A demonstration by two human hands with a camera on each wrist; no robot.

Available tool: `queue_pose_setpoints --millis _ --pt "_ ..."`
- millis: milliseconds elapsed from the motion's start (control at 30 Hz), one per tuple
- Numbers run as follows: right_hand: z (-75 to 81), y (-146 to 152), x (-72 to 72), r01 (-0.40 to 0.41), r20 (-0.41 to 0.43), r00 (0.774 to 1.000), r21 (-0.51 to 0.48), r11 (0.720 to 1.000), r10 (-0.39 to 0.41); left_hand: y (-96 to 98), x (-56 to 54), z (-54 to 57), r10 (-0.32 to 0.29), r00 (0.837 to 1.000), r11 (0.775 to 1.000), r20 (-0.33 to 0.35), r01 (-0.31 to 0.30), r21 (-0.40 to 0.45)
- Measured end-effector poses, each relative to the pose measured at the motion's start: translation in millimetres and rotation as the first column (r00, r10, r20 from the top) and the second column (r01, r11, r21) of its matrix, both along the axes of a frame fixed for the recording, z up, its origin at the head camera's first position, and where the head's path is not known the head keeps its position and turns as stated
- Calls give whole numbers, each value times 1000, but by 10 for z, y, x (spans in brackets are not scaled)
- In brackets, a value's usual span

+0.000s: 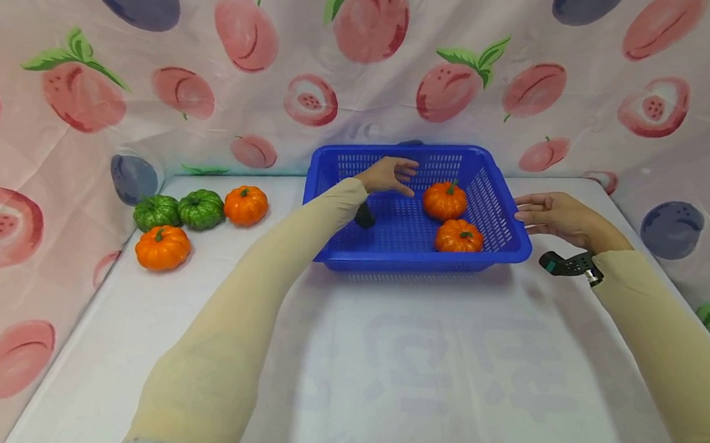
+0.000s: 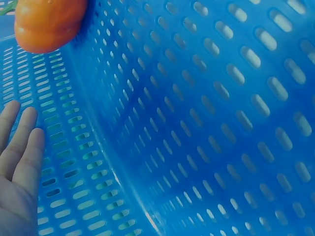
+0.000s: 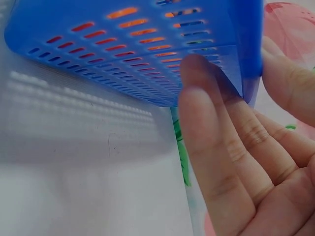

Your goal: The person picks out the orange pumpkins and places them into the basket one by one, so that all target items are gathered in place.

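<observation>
A blue perforated plastic basket [image 1: 416, 259] stands at the far middle of the table. My left hand [image 1: 389, 175] is inside it, fingers spread and loosely bent, with nothing held. Two orange pumpkins lie in the basket's right half, one pumpkin [image 1: 444, 201] behind the other pumpkin [image 1: 459, 236]. In the left wrist view, the left fingers [image 2: 22, 142] hover over the slotted floor, apart from the orange pumpkin [image 2: 49, 24]. At the right rim is my right hand [image 1: 563, 218]. Its fingers extend along the outer wall and its thumb is at the rim; firm contact is hard to tell.
On the left of the table, two green pumpkins [image 1: 201, 209] sit beside an orange pumpkin [image 1: 246, 206], with another orange pumpkin [image 1: 163, 247] in front. A fruit-print cloth [image 1: 361, 101] hangs behind the white table [image 1: 431, 386]. A black wrist mount [image 1: 569, 264] sticks out below the right hand.
</observation>
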State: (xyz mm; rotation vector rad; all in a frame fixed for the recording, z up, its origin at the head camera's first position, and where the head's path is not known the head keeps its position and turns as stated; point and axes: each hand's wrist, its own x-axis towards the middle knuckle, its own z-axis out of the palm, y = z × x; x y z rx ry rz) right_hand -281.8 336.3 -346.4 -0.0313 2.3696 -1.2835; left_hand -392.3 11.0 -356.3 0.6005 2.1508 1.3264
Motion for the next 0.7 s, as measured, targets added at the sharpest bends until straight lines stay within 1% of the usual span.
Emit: queue_pose_setpoints --millis 200,233,367,467,667,700 --pt "6 2 10 -1 3 1000 -17 1000 1 -37 33 52 20 1000 1000 0 -20 15" --pt "8 1 11 -1 4 1000 -19 1000 2 -45 52 80 20 1000 1000 1 -20 22" --pt "13 -1 15 -3 6 1000 -17 1000 3 -79 71 100 28 1000 999 -5 -28 33" --pt "14 0 17 -5 5 1000 -15 1000 5 -111 94 119 30 1000 999 -9 -30 44" --pt "17 0 13 -14 2 1000 -23 1000 15 -161 155 199 23 1000 997 -16 -22 72" --pt "16 0 12 -14 2 1000 -24 1000 14 -167 147 195 21 1000 997 -19 -19 70"
